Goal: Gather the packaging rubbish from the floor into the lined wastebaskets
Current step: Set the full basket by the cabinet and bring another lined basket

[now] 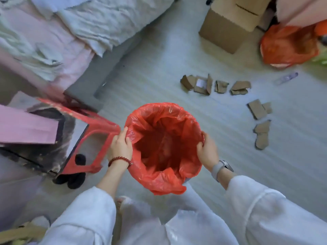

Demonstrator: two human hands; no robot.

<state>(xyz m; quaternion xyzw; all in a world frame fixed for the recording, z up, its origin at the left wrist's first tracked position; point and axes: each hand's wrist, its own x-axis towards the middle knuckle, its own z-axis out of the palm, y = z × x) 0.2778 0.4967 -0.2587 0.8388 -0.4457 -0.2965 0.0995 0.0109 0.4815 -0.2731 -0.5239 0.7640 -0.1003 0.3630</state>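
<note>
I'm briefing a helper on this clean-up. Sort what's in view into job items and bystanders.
Part of the job:
- red-lined wastebasket, held at its rim by left hand and right hand
- second red-lined wastebasket
- torn cardboard scraps
- clear plastic piece

Just lying about:
- bed
- red stool
- cardboard box, possibly rubbish too

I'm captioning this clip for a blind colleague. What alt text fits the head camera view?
Both hands, left hand and right hand, grip opposite rims of a red-lined wastebasket that looks empty. Torn cardboard pieces lie scattered on the pale floor, near a cardboard box and a second red-lined bin.
</note>
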